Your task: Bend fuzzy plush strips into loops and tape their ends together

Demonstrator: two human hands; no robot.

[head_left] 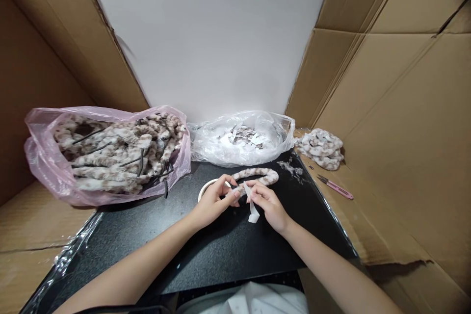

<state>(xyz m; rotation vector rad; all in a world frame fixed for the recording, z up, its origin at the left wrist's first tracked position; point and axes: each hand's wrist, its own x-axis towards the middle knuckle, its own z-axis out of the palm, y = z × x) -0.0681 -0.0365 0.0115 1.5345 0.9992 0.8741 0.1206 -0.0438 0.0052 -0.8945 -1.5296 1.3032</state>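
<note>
Pinching the fuzzy loop (271,176) over the black tabletop (221,260), the left fingers (228,199) are nearly closed. The right fingers (262,200) pinch a floppy white strip (253,217), which could crumple or catch fuzz if it flops against the loop.

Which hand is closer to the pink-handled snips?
Right. The right hand, pinching a white strip, is left of the snips; the left hand is farther left.
</note>
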